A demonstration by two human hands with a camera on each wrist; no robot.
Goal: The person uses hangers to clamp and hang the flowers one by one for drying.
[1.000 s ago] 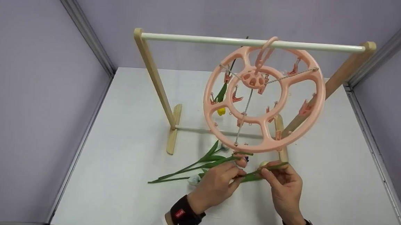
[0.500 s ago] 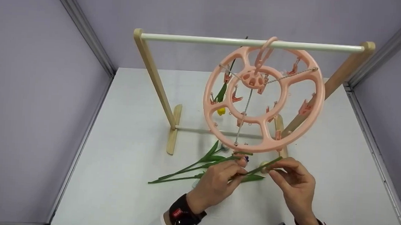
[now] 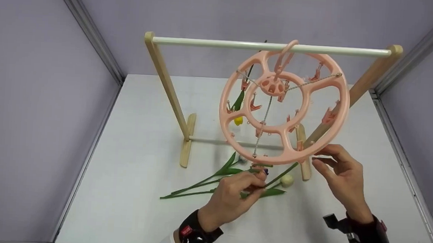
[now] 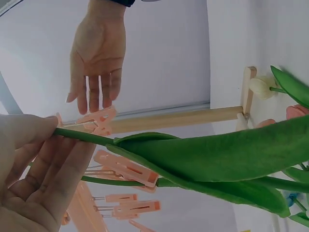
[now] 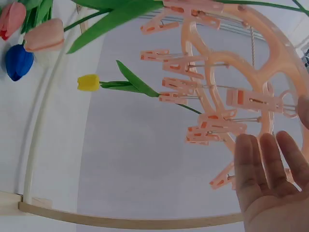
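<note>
My left hand (image 3: pixel 254 186) pinches the green stem of a cream tulip (image 3: pixel 287 180) just above the table, below a round pink clip hanger (image 3: pixel 337 106). The stem (image 4: pixel 82 137) and its broad leaf (image 4: pixel 217 155) run out from my fingers (image 4: pixel 34 154) in the left wrist view. My right hand (image 3: pixel 323 160) is open and holds nothing, its fingertips close to the hanger's lower right rim. Its straight fingers (image 5: pixel 263 166) sit under the pink clips (image 5: pixel 253 100). A yellow tulip (image 3: pixel 238 120) hangs head down from one clip.
The hanger hooks over a white rod (image 3: pixel 213 43) on a wooden rack (image 3: pixel 166 81) on the white table (image 3: pixel 129 191). More tulips (image 3: pixel 205 181) lie under the hanger, with pink (image 5: pixel 44 36) and blue (image 5: pixel 18 62) heads. Grey walls close three sides.
My right hand has let go of the tulip stem and moved up and right to the hanger's rim. My left hand keeps the stem, now tilted up toward the hanger.
</note>
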